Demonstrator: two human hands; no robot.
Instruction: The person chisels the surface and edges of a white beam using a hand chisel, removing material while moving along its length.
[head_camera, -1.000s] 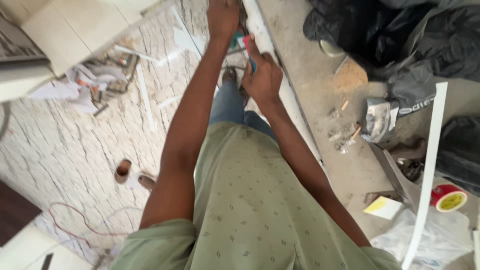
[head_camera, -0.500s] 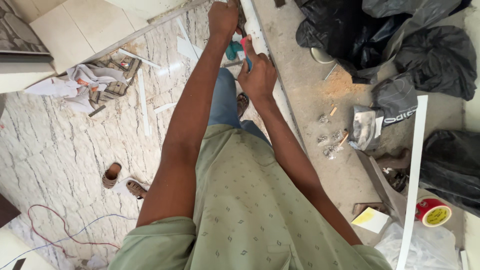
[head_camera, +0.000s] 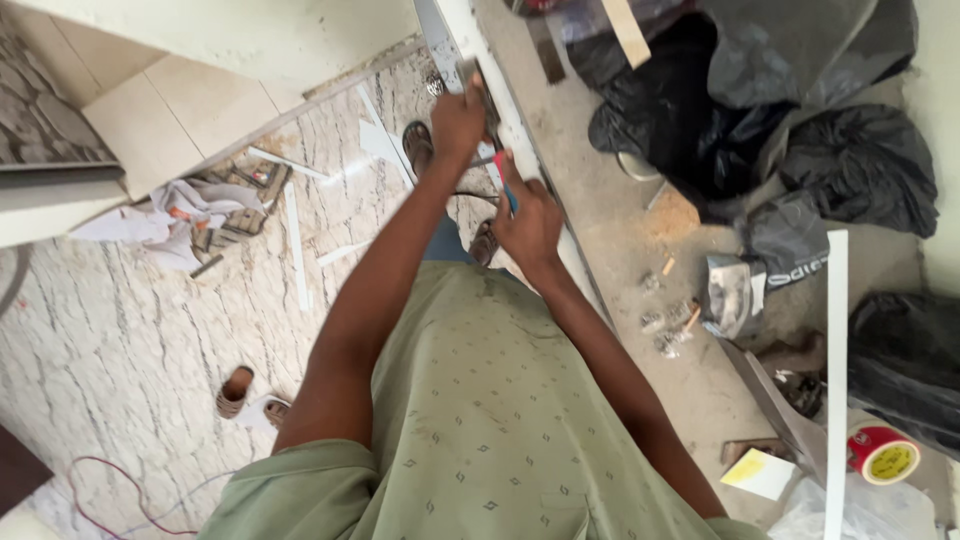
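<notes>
A long white strip (head_camera: 520, 140) is seen lying along the edge of the grey concrete ledge (head_camera: 620, 220), running from the top of the view down toward the person. The left hand (head_camera: 458, 122) is closed around a small dark tool (head_camera: 478, 85) that is pressed against the strip; what kind of tool it is cannot be told. The right hand (head_camera: 530, 222) is clamped on a red-and-blue-handled tool (head_camera: 505, 180), held just beside the strip, below the left hand. On the ledge, black plastic bags (head_camera: 760, 110) are piled toward its far side, and a second white strip (head_camera: 836, 380) is laid near its right edge, with a red roll of tape (head_camera: 884, 454) beside it. Below, on the marble floor (head_camera: 120, 340), sandals (head_camera: 250, 395) and scattered white offcuts (head_camera: 297, 250) are seen.
</notes>
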